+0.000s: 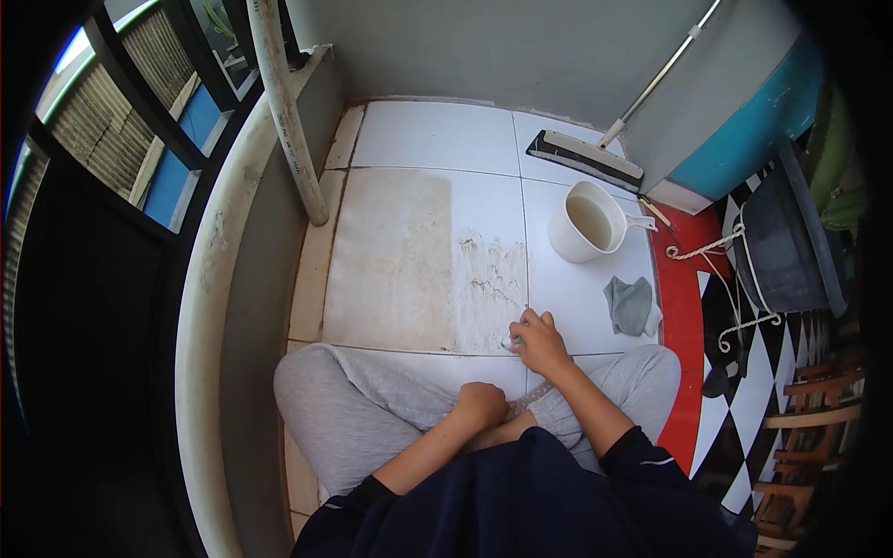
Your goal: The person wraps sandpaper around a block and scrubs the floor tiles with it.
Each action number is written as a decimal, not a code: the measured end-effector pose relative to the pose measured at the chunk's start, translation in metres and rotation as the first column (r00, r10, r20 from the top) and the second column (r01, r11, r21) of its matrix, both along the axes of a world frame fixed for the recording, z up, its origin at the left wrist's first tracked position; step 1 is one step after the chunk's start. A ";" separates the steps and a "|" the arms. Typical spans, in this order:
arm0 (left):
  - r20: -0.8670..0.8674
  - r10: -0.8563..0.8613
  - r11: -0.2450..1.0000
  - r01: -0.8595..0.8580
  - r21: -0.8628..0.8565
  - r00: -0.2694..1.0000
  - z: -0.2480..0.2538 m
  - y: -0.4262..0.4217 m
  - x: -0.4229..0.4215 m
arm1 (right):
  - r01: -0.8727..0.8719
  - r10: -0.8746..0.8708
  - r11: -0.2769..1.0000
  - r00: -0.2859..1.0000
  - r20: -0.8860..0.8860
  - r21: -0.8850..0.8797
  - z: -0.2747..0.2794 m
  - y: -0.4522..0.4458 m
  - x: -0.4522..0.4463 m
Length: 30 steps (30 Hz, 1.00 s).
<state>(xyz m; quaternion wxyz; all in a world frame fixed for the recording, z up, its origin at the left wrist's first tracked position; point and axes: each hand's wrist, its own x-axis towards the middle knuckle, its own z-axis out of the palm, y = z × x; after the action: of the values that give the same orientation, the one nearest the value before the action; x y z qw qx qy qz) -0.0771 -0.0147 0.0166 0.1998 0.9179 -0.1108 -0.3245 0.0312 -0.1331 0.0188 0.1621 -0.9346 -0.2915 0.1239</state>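
My right hand (542,346) is closed, low over the white floor tile, around a small pale thing whose kind I cannot make out; only a whitish edge shows by the fingertips. Beside it is a smeared patch (491,284) of brown dirt and whitish streaks. Left of that lies a tile section stained tan (391,265), with a straight border to the whiter part. My left hand (482,405) rests curled in a fist on my lap, and nothing shows in it.
A white dipper (569,237) of cloudy water stands at the right, with a grey cloth (629,305) nearer me. Behind are a floor squeegee (586,160) and a grey wall. A pipe (290,139) rises at the left; a potted cactus (791,242) is at the right.
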 end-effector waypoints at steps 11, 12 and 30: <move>0.032 0.041 0.999 -0.040 -0.024 0.999 -0.001 0.004 -0.002 | 0.006 -0.007 0.999 1.000 -0.031 -0.047 0.006 -0.004 0.006; 0.030 0.041 0.999 -0.040 -0.028 0.999 0.001 0.003 -0.001 | 0.005 -0.007 0.999 0.999 -0.032 -0.052 0.007 -0.007 -0.001; 0.011 0.035 0.999 -0.035 -0.019 0.999 -0.001 -0.001 0.000 | 0.019 -0.019 1.000 1.000 0.006 -0.010 0.004 -0.013 -0.009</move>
<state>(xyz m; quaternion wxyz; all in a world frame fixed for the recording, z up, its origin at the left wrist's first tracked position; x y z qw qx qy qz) -0.0772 -0.0157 0.0152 0.2133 0.9195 -0.0989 -0.3149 0.0220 -0.1466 0.0233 0.1574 -0.9385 -0.2824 0.1209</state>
